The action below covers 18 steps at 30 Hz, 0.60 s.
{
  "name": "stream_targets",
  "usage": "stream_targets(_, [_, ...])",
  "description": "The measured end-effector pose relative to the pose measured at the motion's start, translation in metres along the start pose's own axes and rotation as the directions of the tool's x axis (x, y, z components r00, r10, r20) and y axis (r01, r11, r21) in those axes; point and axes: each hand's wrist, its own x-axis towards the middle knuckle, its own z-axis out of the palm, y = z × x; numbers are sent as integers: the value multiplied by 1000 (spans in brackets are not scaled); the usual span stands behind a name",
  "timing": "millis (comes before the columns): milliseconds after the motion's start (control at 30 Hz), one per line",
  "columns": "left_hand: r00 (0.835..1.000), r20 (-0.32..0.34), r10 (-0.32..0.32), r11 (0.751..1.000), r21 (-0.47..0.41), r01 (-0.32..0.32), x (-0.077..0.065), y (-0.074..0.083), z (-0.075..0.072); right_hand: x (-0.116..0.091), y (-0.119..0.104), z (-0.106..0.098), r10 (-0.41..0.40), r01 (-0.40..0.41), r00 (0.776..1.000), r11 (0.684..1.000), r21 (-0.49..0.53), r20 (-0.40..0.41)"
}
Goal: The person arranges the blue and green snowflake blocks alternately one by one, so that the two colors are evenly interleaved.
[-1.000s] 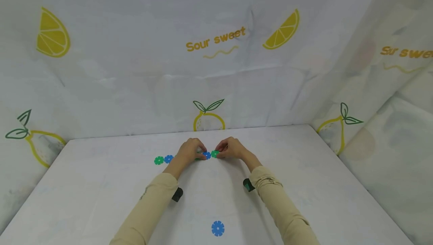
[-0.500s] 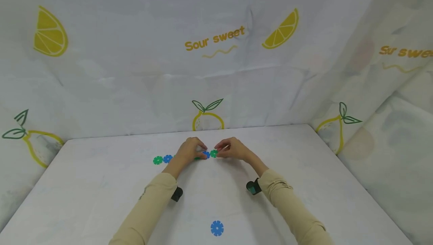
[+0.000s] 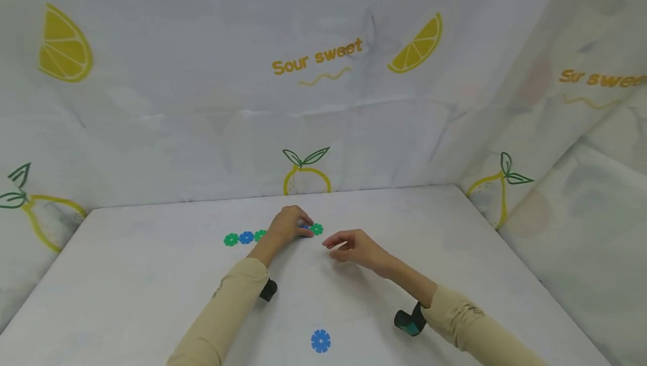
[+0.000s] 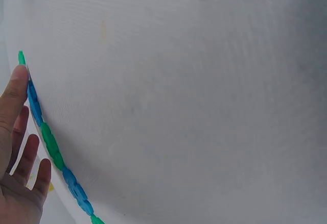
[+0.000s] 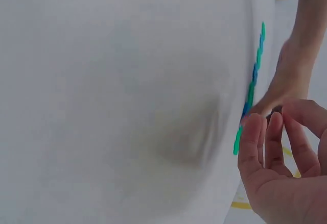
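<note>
A row of linked green and blue notched plastic discs lies along the far part of the table, partly hidden by my left hand in the head view. That hand's thumb and fingers pinch the row at a blue disc, just beside the green disc that forms the right end. At the other end are a green disc and a blue disc. My right hand hovers to the right of the row, fingers loosely bent and apart from the thumb, holding nothing.
A loose blue disc lies near the front of the white table. Lemon-printed white cloth hangs behind and at the sides. Dark wrist-worn devices, such as the right one, stick out below the sleeves.
My right hand has let go of the green end disc and moved back toward the front right. My left hand stays on the row. The head view has shifted slightly.
</note>
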Motion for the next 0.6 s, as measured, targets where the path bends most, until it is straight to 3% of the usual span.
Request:
stream_targets(167, [999,-2,-39,999,-2,39,0,3,0,-20,0,18,-1,1,999,1000,0,53])
stream_targets(600, [1000,1,-28,1000,6,28,-2,9,0,-44,5,43,-19,13,990,999,39,138])
